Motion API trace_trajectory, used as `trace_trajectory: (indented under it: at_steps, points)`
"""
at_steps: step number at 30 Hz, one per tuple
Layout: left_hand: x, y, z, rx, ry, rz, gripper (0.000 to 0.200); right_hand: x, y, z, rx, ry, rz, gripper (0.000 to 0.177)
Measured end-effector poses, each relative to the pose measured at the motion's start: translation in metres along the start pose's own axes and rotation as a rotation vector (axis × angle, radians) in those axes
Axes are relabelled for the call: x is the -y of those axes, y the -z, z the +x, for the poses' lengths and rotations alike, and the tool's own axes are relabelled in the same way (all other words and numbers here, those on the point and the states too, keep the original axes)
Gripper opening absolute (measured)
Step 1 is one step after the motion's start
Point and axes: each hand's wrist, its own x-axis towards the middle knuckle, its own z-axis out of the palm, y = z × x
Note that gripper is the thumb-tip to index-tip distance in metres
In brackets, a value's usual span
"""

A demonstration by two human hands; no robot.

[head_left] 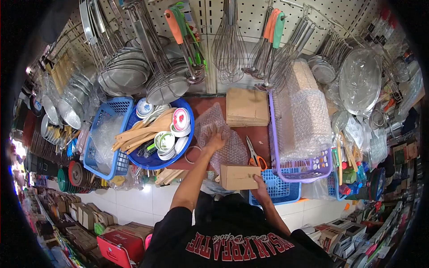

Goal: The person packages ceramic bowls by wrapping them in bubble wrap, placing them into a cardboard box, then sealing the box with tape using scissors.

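Note:
My left hand (215, 140) reaches forward over the brown-red tabletop and lies on a crumpled sheet of bubble wrap (231, 151), its fingers spread. A small brown cardboard box (239, 177) is in my right hand (260, 187), gripped by its right end near the table's front edge. Just beyond the box lie scissors (256, 154) with orange-and-black handles. A roll of tape (193, 154) lies flat beside my left forearm. Behind the bubble wrap is a stack of flat brown cardboard (247, 107).
A blue basin (190, 134) of wooden utensils and small bowls stands at left, beside a blue basket (89, 154). At right, a purple basket (273, 147) holds rolled bubble wrap (308, 120); a blue basket (286, 187) sits below. Whisks (229, 49) and strainers (123, 73) hang above.

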Motion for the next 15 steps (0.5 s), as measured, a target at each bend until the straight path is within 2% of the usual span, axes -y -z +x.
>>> trace_trajectory:
  at_steps: [5, 15]
  points:
    - [-0.003, 0.018, 0.010, 0.044, 0.025, 0.230, 0.077, 0.013, -0.023, -0.006, 0.002, -0.011, -0.016, 0.063]
    - [0.021, 0.013, 0.027, -0.037, -0.104, 0.356, 0.081, 0.014, -0.014, -0.008, -0.058, 0.002, -0.084, 0.069]
